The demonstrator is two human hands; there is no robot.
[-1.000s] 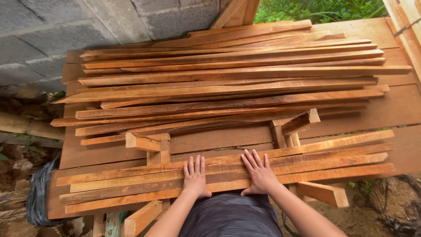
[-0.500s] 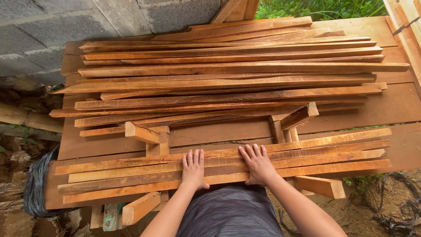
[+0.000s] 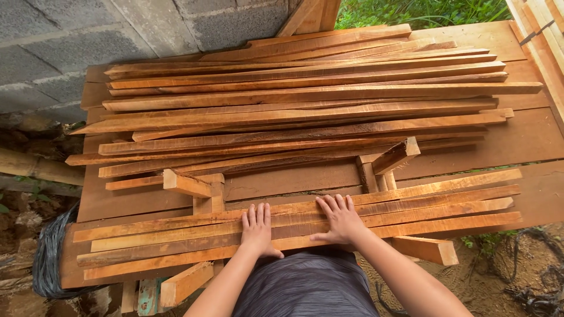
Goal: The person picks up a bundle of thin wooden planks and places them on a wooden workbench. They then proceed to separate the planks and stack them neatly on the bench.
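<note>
**Both palms down on the near row of slats**

The left hand (image 3: 257, 230) lies flat, fingers (image 3: 254, 215) straight and close together, gripping nothing, just pressing on the near slats (image 3: 176, 235). The right hand (image 3: 339, 220) does the same just beside it, fingers a little spread and angled toward the left. These long thin strips lie side by side along the front edge of the worktop (image 3: 529, 141), right before the person's body, resting on short wooden blocks (image 3: 187, 184).

To do this well, I'd judge even pressure matters: palms spread wide over several strips at once, so none rides up or skews, with the ends kept level at the right.

Behind them sits the big stack of slats (image 3: 305, 100), loosely piled, ends uneven, well apart from the hands. The worktop is rough planking. A grey block wall (image 3: 88, 41) stands at the far left, greenery (image 3: 423, 10) shows at top, bare earth below right, and a black bundle (image 3: 51, 252) hangs off the left corner.
</note>
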